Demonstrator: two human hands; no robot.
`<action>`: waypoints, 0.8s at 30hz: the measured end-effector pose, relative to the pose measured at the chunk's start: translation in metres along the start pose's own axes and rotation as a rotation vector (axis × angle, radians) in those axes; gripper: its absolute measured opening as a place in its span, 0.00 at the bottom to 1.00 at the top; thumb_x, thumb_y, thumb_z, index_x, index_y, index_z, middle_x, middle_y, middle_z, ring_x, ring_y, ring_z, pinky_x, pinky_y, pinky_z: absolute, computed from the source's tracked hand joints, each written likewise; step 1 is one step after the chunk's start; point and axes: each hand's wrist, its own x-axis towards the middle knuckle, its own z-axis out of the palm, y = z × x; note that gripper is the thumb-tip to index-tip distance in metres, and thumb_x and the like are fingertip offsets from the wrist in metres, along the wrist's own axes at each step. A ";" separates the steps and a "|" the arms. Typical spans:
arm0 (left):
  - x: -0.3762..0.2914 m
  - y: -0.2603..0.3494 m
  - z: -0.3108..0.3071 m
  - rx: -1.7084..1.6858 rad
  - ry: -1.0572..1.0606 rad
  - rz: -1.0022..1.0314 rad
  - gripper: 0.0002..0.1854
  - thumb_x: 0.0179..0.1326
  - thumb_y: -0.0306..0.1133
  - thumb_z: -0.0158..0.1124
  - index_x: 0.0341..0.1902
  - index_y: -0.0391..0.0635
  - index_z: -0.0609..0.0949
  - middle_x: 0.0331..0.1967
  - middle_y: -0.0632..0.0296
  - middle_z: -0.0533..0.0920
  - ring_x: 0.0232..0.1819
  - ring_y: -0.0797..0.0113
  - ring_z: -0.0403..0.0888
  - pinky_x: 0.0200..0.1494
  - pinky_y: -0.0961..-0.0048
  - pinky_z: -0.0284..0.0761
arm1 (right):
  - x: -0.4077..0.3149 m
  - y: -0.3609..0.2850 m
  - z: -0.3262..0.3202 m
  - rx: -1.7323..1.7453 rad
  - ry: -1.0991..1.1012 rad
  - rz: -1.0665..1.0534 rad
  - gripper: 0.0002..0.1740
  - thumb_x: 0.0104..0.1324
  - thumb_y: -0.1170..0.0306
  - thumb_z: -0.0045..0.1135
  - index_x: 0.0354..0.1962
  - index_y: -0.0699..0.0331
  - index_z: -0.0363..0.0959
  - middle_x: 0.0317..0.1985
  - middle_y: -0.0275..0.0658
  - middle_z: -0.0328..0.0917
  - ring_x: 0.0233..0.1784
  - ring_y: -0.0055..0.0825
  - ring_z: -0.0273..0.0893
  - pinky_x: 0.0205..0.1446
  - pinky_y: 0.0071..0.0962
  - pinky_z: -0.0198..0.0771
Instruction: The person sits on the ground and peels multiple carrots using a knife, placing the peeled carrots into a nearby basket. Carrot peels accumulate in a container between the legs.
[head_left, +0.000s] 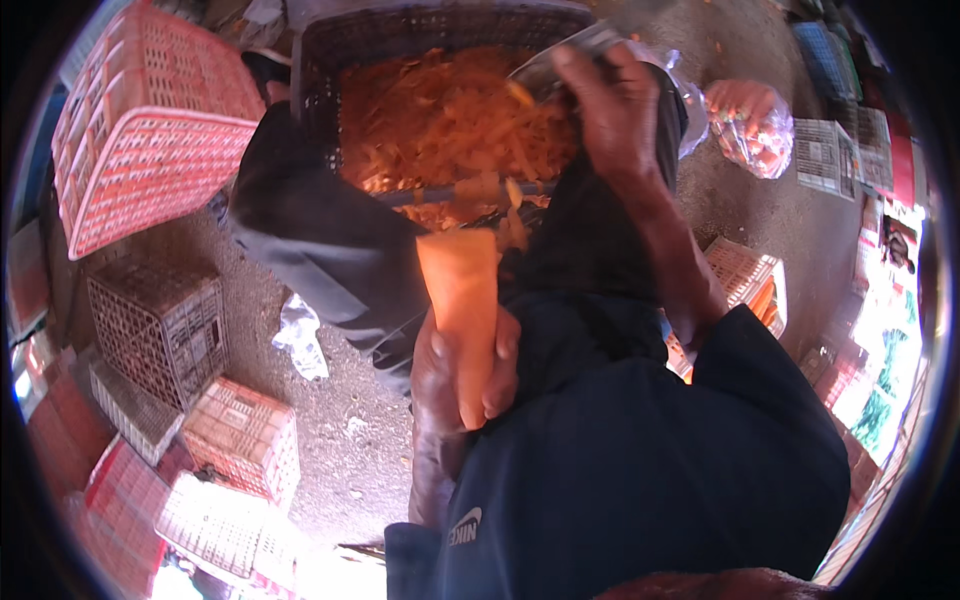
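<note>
A thick orange carrot (461, 300) stands nearly upright in my left hand (436, 379), which grips it around its narrow lower part. Its broad end, bare of skin, points away from me towards a dark plastic crate (442, 28). My right hand (616, 112) is shut on a wide-bladed knife (536, 73), raised over the crate's right side; motion blurs the blade and hides its handle. Orange peelings and slivers (457, 127) fill the crate between my knees. Loose orange pieces (514, 206) appear blurred in the air between carrot and crate.
A pink crate (157, 150) leans at my left, with several stacked crates (157, 330) below it. White plastic film (302, 337) lies on the ground. At right are a clear bag of carrots (750, 127) and a pale crate (742, 274) holding carrots.
</note>
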 end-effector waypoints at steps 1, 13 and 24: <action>0.010 0.003 0.000 -0.031 -0.006 0.000 0.38 0.75 0.60 0.55 0.69 0.37 0.64 0.43 0.50 0.74 0.17 0.74 0.68 0.14 0.82 0.66 | -0.002 -0.015 0.000 0.004 0.006 -0.079 0.07 0.73 0.72 0.66 0.45 0.65 0.81 0.32 0.32 0.86 0.26 0.12 0.78 0.26 0.16 0.70; 0.032 0.001 -0.003 0.080 0.126 -0.003 0.33 0.78 0.59 0.51 0.73 0.46 0.63 0.50 0.53 0.73 0.29 0.71 0.72 0.21 0.78 0.68 | -0.079 -0.032 0.015 -0.132 -0.566 0.022 0.19 0.70 0.75 0.68 0.56 0.72 0.78 0.38 0.37 0.86 0.43 0.21 0.85 0.47 0.24 0.79; 0.020 0.001 -0.010 -0.178 0.078 0.015 0.35 0.79 0.54 0.51 0.75 0.38 0.63 0.57 0.47 0.74 0.41 0.63 0.78 0.28 0.70 0.77 | -0.011 -0.013 -0.004 -0.047 -0.169 0.016 0.07 0.72 0.72 0.66 0.45 0.66 0.81 0.38 0.34 0.87 0.39 0.17 0.85 0.39 0.21 0.81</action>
